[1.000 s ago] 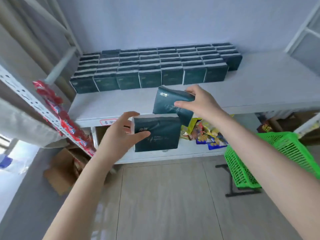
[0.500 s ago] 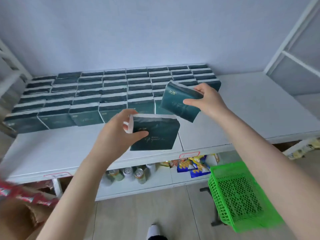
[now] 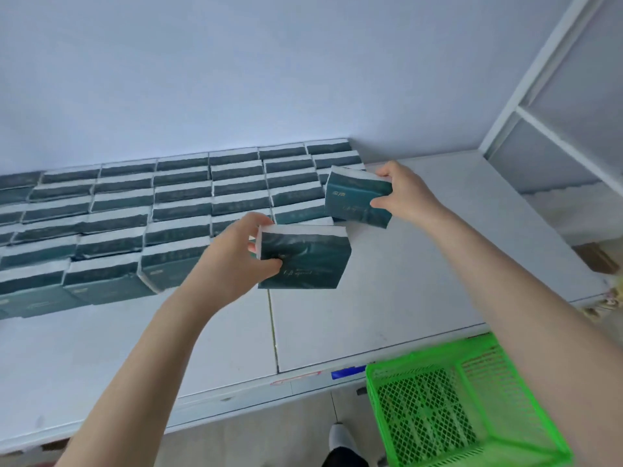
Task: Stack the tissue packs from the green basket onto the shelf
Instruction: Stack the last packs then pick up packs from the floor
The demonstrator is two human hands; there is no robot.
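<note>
Each hand holds a dark green tissue pack over the white shelf (image 3: 387, 298). My left hand (image 3: 236, 261) grips one tissue pack (image 3: 305, 259) by its left edge, just in front of the stacked rows. My right hand (image 3: 406, 193) holds the other tissue pack (image 3: 355, 197) at the right end of the rows, close to the shelf surface. Several rows of stacked tissue packs (image 3: 161, 210) cover the back left of the shelf. The green basket (image 3: 448, 406) stands below the shelf's front edge at the lower right; I see no pack inside it.
A white frame upright (image 3: 539, 72) rises at the right of the shelf. The pale wall (image 3: 236, 79) runs behind the rows. Bare shelf lies right of the stack and along the front. My shoe (image 3: 340, 439) shows on the floor beside the basket.
Both hands have carried their packs forward over the shelf. The right pack has dropped to the right end of the rows. The view has closed in on the shelf.
</note>
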